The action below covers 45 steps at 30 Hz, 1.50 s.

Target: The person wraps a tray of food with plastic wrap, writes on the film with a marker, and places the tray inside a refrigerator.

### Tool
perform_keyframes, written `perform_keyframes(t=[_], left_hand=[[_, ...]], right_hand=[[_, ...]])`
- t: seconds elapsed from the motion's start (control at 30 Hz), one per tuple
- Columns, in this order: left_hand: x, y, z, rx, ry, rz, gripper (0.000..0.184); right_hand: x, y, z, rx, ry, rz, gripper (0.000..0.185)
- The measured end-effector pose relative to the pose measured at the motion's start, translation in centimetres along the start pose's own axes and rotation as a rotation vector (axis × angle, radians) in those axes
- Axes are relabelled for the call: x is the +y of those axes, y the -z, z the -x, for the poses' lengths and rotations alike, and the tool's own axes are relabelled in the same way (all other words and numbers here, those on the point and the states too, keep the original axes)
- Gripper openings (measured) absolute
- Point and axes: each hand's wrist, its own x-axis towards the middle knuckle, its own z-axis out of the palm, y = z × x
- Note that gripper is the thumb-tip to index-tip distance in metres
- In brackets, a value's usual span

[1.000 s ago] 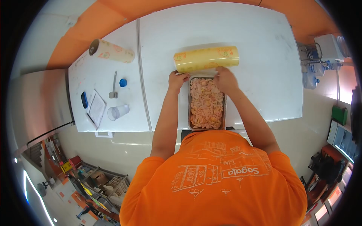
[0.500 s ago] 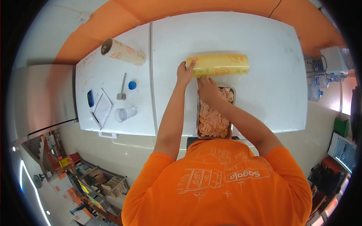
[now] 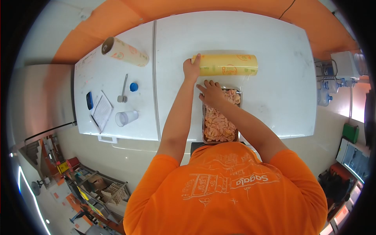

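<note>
A yellow roll of cling film (image 3: 229,65) lies crosswise on the white table. My left hand (image 3: 191,69) grips its left end, with the thumb on top and the other fingers round the end. Below the roll stands a metal tray (image 3: 203,127) filled with pale pink pieces of raw meat (image 3: 220,124). Over the tray's far left corner, my right hand (image 3: 212,94) lies palm down with its fingers spread. Clear film seems to reach from the roll to the tray, but its edges are hard to make out.
To the left, across a seam in the table (image 3: 155,78), are a second film roll (image 3: 127,51), a metal mallet-like tool (image 3: 123,92), a blue cap (image 3: 134,87), a clear cup (image 3: 126,118), a paper sheet (image 3: 102,111) and a dark blue object (image 3: 89,100).
The print on the roll has shifted, so the roll has turned a little. My right hand's fingers have spread apart near the tray's far edge. My left hand stays at the roll's end.
</note>
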Motion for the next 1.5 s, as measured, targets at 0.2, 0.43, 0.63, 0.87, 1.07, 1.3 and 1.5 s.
perform_keyframes(t=[0.2,0.43,0.63,0.87,1.07,1.3,1.5], left_hand=[[-0.1,0.0,-0.7,-0.008,-0.038,0.005,0.059],[0.7,0.2,-3.3,-0.093,0.09,-0.089,0.062],[1.7,0.1,-4.1,-0.121,0.059,-0.044,0.062],[0.9,0.9,-4.0,-0.121,0.059,0.007,0.06],[1.5,0.2,-3.6,-0.099,0.068,0.178,0.048],[11.1,1.5,-5.0,-0.055,-0.27,0.02,0.044],[21.7,7.2,-4.2,0.127,-0.505,-0.278,0.04]], right_hand=[[1.0,0.7,-0.1,-0.191,0.111,0.042,0.042],[-0.5,1.3,0.1,-0.242,0.287,0.154,0.036],[-2.2,5.1,0.6,-0.094,0.414,0.335,0.039],[7.9,7.8,-1.3,-0.224,0.465,-0.098,0.059],[12.4,5.9,-0.9,-0.449,0.371,-0.309,0.065],[14.3,6.7,-1.9,-0.467,0.301,-0.647,0.061],[16.0,3.4,-0.3,-0.331,0.141,-1.076,0.052]])
